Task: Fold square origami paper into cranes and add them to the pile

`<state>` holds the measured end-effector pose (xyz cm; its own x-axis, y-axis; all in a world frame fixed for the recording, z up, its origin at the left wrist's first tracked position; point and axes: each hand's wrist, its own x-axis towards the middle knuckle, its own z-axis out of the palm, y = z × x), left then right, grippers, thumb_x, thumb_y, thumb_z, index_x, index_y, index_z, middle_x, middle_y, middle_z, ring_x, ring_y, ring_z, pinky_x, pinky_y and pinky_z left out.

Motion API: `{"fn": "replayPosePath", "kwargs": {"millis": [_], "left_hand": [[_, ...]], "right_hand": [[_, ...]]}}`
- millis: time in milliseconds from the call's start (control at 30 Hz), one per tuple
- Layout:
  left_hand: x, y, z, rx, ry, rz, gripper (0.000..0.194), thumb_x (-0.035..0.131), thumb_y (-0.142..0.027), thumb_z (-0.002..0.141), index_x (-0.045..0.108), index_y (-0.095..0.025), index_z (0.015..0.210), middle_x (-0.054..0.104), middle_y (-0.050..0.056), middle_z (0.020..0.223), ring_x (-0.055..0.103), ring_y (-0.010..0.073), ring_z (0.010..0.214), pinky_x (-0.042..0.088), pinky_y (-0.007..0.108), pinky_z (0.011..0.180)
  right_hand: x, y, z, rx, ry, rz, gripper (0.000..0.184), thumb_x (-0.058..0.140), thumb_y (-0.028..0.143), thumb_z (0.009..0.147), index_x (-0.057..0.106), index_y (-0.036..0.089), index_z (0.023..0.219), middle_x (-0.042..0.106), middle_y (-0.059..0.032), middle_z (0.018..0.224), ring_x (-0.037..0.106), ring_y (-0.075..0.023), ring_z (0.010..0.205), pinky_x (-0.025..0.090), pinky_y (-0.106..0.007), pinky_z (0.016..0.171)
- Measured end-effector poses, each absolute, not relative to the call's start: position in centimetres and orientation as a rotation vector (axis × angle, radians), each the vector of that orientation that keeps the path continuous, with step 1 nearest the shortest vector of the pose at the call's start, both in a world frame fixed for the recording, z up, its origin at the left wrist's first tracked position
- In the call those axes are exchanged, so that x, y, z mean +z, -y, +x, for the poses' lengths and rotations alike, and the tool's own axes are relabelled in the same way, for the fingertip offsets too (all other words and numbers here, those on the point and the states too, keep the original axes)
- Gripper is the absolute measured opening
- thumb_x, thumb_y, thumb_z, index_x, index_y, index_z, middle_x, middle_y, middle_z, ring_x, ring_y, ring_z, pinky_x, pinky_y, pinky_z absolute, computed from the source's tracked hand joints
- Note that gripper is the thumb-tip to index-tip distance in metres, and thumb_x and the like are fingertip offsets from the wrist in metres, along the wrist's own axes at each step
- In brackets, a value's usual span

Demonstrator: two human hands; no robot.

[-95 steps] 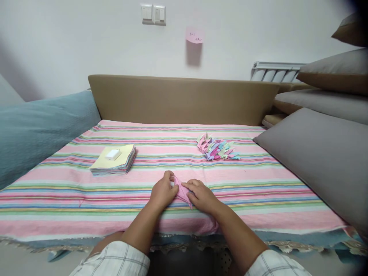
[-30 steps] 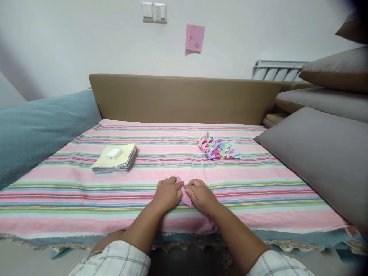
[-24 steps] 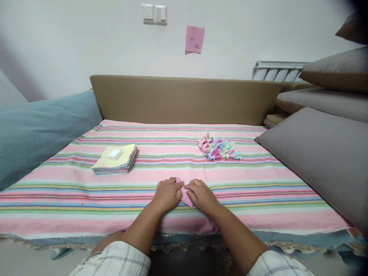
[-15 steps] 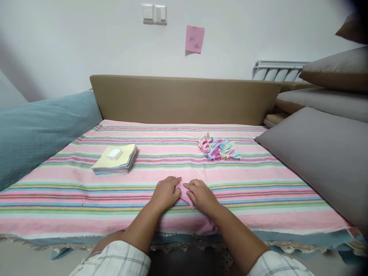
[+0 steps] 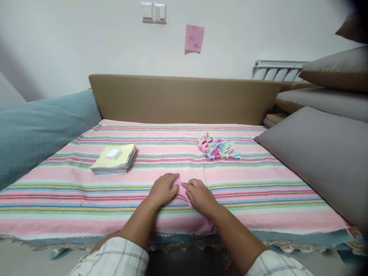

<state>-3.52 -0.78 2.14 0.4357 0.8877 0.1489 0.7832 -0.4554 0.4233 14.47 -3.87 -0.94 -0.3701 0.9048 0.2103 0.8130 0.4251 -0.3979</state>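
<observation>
A small piece of folded pink paper [image 5: 181, 191] lies on the striped cloth [image 5: 115, 214], between my hands. My left hand [image 5: 164, 189] pinches its left side, thumb and fingers closed on the edge. From the right, my right hand [image 5: 199, 194] grips the same paper with thumb and forefinger near its middle. A pointed end of the paper sticks out toward me. My fingers cover part of the folds. Farther off to the right lies a heap of small folded paper cranes [image 5: 218, 148] in pink, purple, green and blue.
At left a stack of coloured paper sheets [image 5: 114, 163] carries a small white block [image 5: 114, 154]. Grey cushions [image 5: 322, 153] are piled on the right, a blue-covered armrest [image 5: 51, 134] stands left. A brown backrest [image 5: 184, 99] closes off the back.
My left hand has shifted slightly left and up, its thumb now higher on the pink paper. More of the paper's folded layers show. The right hand has barely moved.
</observation>
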Motion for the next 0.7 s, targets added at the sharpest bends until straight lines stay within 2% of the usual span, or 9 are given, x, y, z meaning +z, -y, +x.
{"fn": "replayPosePath", "kwargs": {"millis": [133,200,367,533,700], "left_hand": [[2.2,0.7,-3.8,0.585,-1.396,2.383,0.030,0.046,-0.016,0.073,0.067,-0.019,0.094,0.060,0.006,0.113,0.055,0.0189,0.104,0.043,0.030,0.092],[2.2,0.7,-3.8,0.554,-1.417,2.395,0.028,0.045,-0.016,0.074,0.069,-0.019,0.088,0.060,0.007,0.112,0.056,0.0194,0.102,0.043,0.031,0.092],[2.4,-0.1,-3.9,0.448,-1.416,2.468,0.031,0.046,-0.014,0.074,0.071,-0.018,0.091,0.067,0.007,0.101,0.058,0.0200,0.100,0.043,0.031,0.092],[2.5,-1.3,-4.6,0.341,-1.385,2.480,0.034,0.049,-0.015,0.071,0.069,-0.019,0.098,0.068,0.005,0.103,0.059,0.0203,0.099,0.045,0.030,0.089],[2.2,-2.4,-5.4,0.309,-1.213,2.523,0.034,0.052,-0.020,0.075,0.067,-0.020,0.106,0.067,0.004,0.106,0.057,0.0200,0.102,0.043,0.030,0.091]], "right_hand": [[-0.7,3.9,14.5,0.312,2.303,-1.478,0.038,0.046,0.018,0.086,0.054,0.026,0.123,0.055,-0.0073,0.103,0.047,-0.0200,0.095,0.041,-0.032,0.086],[-0.6,3.9,14.5,0.319,2.307,-1.493,0.037,0.045,0.019,0.087,0.054,0.026,0.123,0.054,-0.0067,0.104,0.046,-0.0192,0.096,0.040,-0.030,0.086],[-0.1,4.0,14.4,0.355,2.306,-1.527,0.038,0.043,0.020,0.088,0.053,0.026,0.124,0.055,-0.0062,0.106,0.046,-0.0183,0.098,0.039,-0.029,0.088],[0.1,4.0,14.2,0.346,2.321,-1.552,0.040,0.041,0.019,0.088,0.052,0.026,0.126,0.055,-0.0065,0.106,0.047,-0.0186,0.097,0.039,-0.028,0.087],[0.2,3.8,14.0,0.343,2.339,-1.587,0.040,0.038,0.020,0.089,0.052,0.027,0.126,0.055,-0.0059,0.107,0.047,-0.0187,0.097,0.039,-0.028,0.084]]}}
